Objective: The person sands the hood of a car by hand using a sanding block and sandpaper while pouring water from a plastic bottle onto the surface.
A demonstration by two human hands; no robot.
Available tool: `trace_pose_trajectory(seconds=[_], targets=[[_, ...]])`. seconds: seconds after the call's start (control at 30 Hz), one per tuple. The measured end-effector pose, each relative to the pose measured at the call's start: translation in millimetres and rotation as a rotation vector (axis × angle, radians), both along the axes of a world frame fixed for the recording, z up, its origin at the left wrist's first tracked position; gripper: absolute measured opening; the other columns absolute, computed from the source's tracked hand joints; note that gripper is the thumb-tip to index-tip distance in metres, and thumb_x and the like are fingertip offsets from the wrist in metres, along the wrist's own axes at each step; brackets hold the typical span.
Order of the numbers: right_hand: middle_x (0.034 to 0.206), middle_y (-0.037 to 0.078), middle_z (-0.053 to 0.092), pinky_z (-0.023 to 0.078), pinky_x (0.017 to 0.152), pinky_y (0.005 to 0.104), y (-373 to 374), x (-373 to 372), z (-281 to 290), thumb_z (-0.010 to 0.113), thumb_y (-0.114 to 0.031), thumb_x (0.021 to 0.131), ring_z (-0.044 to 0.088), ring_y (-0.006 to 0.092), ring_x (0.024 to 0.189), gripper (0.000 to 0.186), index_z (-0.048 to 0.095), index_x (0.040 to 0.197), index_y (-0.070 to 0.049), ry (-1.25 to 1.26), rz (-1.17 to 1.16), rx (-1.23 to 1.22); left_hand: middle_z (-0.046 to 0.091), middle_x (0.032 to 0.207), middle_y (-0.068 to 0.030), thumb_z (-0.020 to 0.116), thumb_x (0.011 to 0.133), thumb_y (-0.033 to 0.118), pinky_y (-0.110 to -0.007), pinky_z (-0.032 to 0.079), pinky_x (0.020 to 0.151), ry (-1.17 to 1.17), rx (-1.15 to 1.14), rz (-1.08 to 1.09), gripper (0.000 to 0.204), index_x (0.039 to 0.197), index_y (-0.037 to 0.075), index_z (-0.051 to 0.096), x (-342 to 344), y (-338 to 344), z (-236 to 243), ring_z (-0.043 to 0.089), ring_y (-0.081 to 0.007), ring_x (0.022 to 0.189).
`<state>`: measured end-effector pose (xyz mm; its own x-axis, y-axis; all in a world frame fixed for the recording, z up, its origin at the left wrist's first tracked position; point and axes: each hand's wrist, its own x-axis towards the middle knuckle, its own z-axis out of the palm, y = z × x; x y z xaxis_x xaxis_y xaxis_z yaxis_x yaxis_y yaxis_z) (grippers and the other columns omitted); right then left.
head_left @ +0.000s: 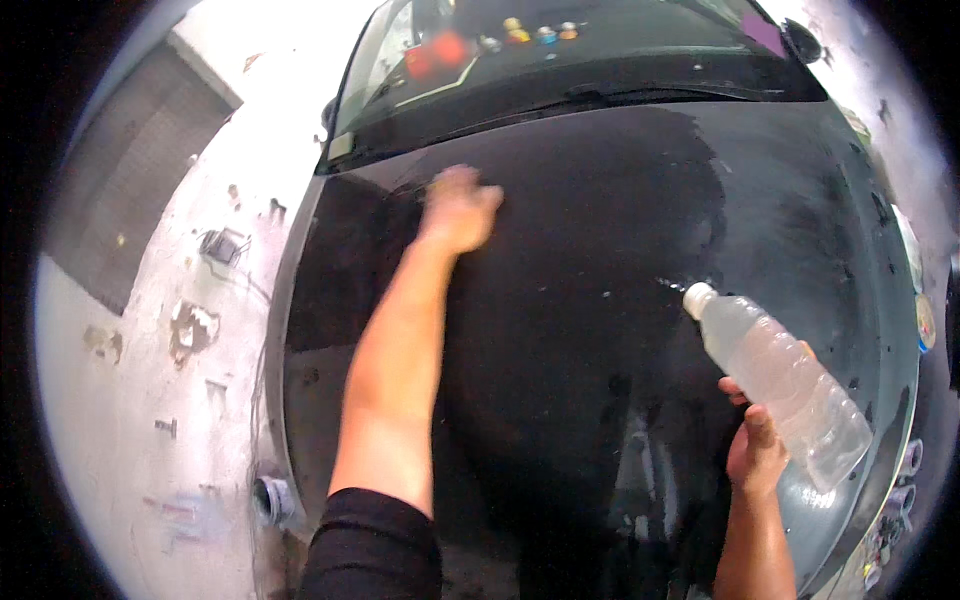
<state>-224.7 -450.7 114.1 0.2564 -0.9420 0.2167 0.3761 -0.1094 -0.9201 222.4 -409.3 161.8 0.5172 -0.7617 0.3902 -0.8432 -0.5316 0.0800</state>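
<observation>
A dark car hood (590, 240) fills the middle of the view. Near its far left part, below the windshield, my left hand (460, 208) presses down on the surface. Its fingers are curled and slightly blurred, and anything beneath them is hidden. In my right hand (757, 445) is a clear plastic bottle (780, 385) with a white cap, partly filled with clear liquid. The bottle tilts over the right side of the hood, cap end toward the middle. Small wet drops lie just beyond the cap. A darker, wet-looking area covers the hood's middle; its right side looks paler and duller.
Behind the hood are a wiper (660, 93) and the windshield (540, 60), in which small colored items show. A side mirror (802, 42) sticks out at the far right. At left stands a scuffed white wall (180, 350). Several small items (885, 540) lie beyond the right edge.
</observation>
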Motion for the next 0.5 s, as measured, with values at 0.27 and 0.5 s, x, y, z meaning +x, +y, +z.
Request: trace_pose_trajectory(seconds=[0.27, 0.5], targets=[[0.115, 0.013, 0.062, 0.051, 0.080, 0.0360, -8.2, -6.3, -0.7, 0.075, -0.044, 0.082, 0.067, 0.0249, 0.090, 0.076, 0.044, 0.135, 0.000, -0.021, -0.018, -0.072, 0.029, 0.154, -0.0229, 0.053, 0.094, 0.023, -0.044, 0.016, 0.119, 0.161, 0.029, -0.123, 0.059, 0.145, 0.000, 0.033, -48.5, 150.5, -25.9, 0.025, -0.0371, 0.144], [0.105, 0.015, 0.065, 0.050, 0.079, 0.0359, 3.5, -2.5, -12.2, 0.070, -0.042, 0.087, 0.067, 0.0254, 0.086, 0.058, 0.052, 0.122, 0.002, -0.035, 0.044, -0.060, 0.057, 0.114, -0.0280, 0.048, 0.091, 0.032, -0.054, 0.036, 0.098, -0.009, -0.137, 0.213, 0.043, 0.098, -0.009, 0.061, 21.7, 164.5, -14.3, 0.047, -0.0446, 0.119]])
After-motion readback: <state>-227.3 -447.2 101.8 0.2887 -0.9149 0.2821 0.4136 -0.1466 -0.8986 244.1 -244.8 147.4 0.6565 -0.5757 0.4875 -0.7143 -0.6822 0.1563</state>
